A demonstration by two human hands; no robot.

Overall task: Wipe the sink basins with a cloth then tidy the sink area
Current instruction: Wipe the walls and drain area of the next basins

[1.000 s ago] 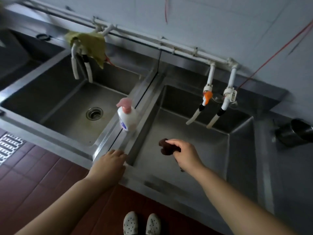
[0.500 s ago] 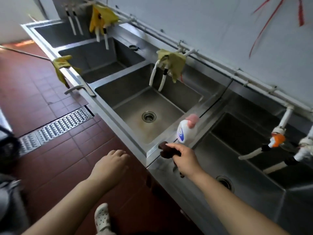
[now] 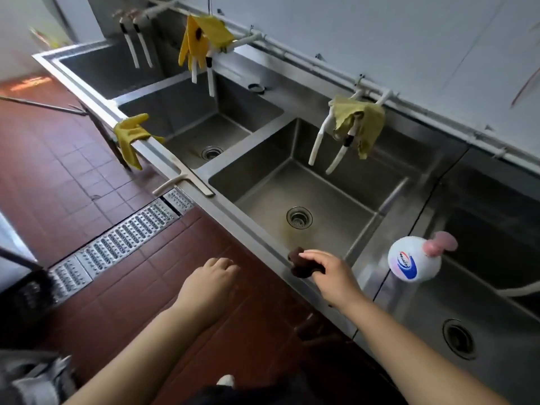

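Note:
My right hand (image 3: 333, 274) is shut on a small dark brown cloth (image 3: 301, 263), held over the front rim of a steel sink basin (image 3: 263, 182) with a round drain (image 3: 299, 217). My left hand (image 3: 211, 283) hangs over the red floor tiles in front of the counter, fingers curled loosely, holding nothing. A white soap bottle (image 3: 413, 263) with a pink pump stands on the divider to the right of that basin. Another basin (image 3: 482, 317) lies at the far right, and two more basins run off to the upper left.
A yellow-green rag (image 3: 361, 121) drapes over the white taps above the middle basin. Yellow gloves (image 3: 201, 39) hang from the pipe farther back, and one glove (image 3: 130, 137) lies over the front rim. A white squeegee (image 3: 182, 182) rests on the rim. A floor drain grate (image 3: 117, 241) runs below.
The view has swung left along the row of sinks. My right hand with the cloth has moved from the right basin to the front rim of the middle basin. My left hand left the rim.

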